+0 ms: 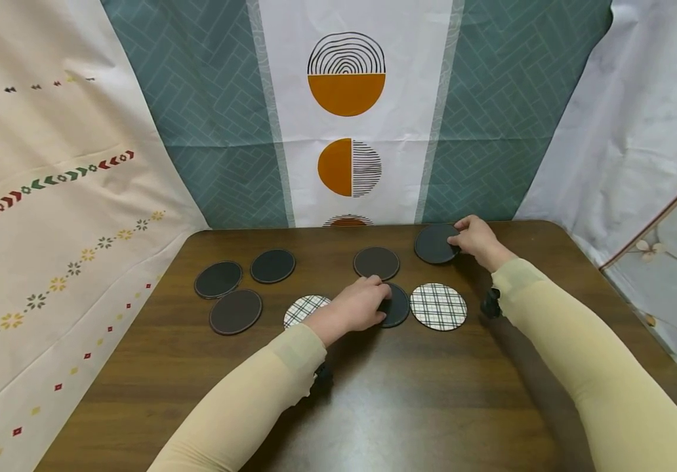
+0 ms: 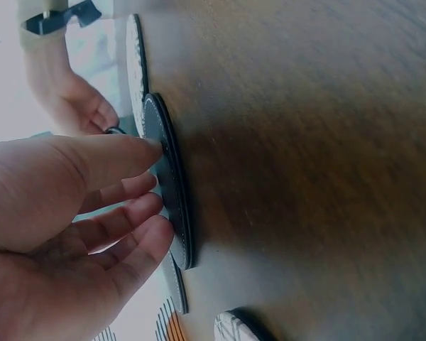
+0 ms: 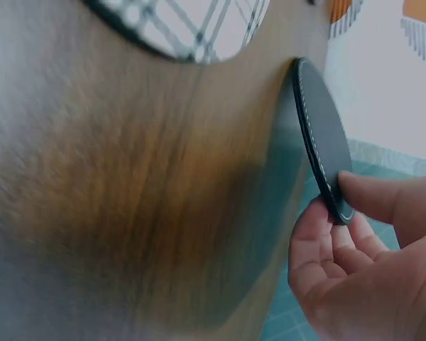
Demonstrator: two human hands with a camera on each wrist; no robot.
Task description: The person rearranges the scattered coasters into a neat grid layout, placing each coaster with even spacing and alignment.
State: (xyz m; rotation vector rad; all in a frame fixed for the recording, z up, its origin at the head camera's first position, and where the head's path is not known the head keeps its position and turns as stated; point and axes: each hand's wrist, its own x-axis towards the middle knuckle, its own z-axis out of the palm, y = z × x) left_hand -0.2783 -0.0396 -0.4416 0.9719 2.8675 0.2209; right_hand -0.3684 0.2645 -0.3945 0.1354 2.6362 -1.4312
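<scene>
In the head view my right hand (image 1: 480, 241) pinches the right edge of a black round coaster (image 1: 435, 244) at the table's back edge. The right wrist view shows that stitched coaster (image 3: 326, 135) tilted up, its right end between thumb and fingers. My left hand (image 1: 357, 305) touches another black coaster (image 1: 396, 307) lying on the table; its thumb and loosely bent fingers rest on the top face in the left wrist view. A white plaid coaster (image 1: 439, 307) lies just right of it. A second plaid coaster (image 1: 303, 308) is partly hidden by the left wrist.
A dark brown coaster (image 1: 376, 262) lies behind the left hand. At the left are two black coasters (image 1: 218, 279) (image 1: 273, 265) and another brown one (image 1: 235, 312). The wooden table (image 1: 409, 400) meets a patterned cloth (image 1: 350, 164) at the back.
</scene>
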